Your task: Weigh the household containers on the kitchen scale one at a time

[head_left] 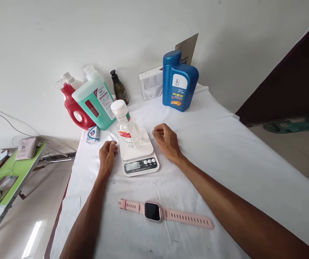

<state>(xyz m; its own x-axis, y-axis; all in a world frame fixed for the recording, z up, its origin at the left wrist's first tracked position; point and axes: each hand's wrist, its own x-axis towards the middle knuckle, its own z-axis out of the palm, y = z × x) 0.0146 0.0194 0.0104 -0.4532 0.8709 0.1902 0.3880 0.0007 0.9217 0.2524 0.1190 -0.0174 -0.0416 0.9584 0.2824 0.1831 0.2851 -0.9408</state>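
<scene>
A white kitchen scale stands on the cloth-covered table between my hands, its grey display without readable digits. On its platform is a clear plastic bottle with a white cap and a red-and-white label. Just left of the scale, my left hand rests on the cloth, fingers curled in and holding nothing. My right hand lies to the right of the platform, loosely closed, with nothing visible in it. Neither hand touches the bottle. In front of the scale a pink smartwatch lies flat, strap stretched out.
Along the wall stand a red jug, a green bottle, a dark pump bottle, a white box and a blue canister. A small soap box sits near the left edge. A green side table is lower left.
</scene>
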